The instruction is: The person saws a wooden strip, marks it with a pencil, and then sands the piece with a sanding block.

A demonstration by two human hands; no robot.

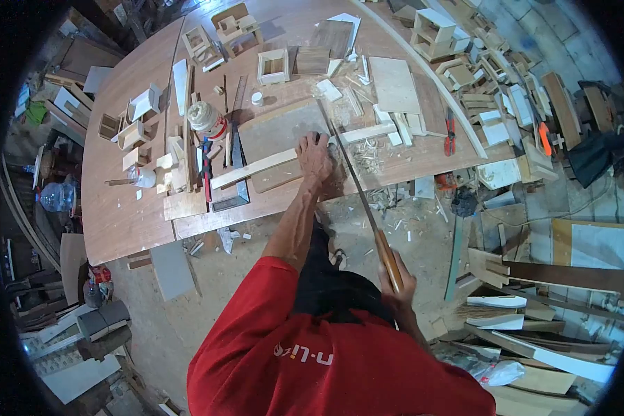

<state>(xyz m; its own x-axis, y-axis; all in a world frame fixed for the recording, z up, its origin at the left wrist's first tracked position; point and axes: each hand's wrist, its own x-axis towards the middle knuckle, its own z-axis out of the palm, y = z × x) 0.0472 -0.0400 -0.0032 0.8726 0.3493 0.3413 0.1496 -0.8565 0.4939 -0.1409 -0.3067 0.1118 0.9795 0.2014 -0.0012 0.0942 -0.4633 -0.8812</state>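
My left hand (314,158) presses down on a long pale wood strip (256,168) that lies across a flat board (274,132) near the table's front edge. In my right hand (399,283) is the wooden handle of a long thin saw (359,187). Its blade runs forward and crosses the strip just right of my left hand. Beyond the blade the strip carries on to the right. Wood shavings (369,157) lie beside the blade. My left fingertips are bent over a small dark object that I cannot make out.
On the wooden table (132,215) stand a glue jar (206,119), small wooden boxes (273,66) and a clear cup (144,177). Red pliers (450,136) lie at its right edge. Wood offcuts and planks (568,276) are piled on the floor to the right.
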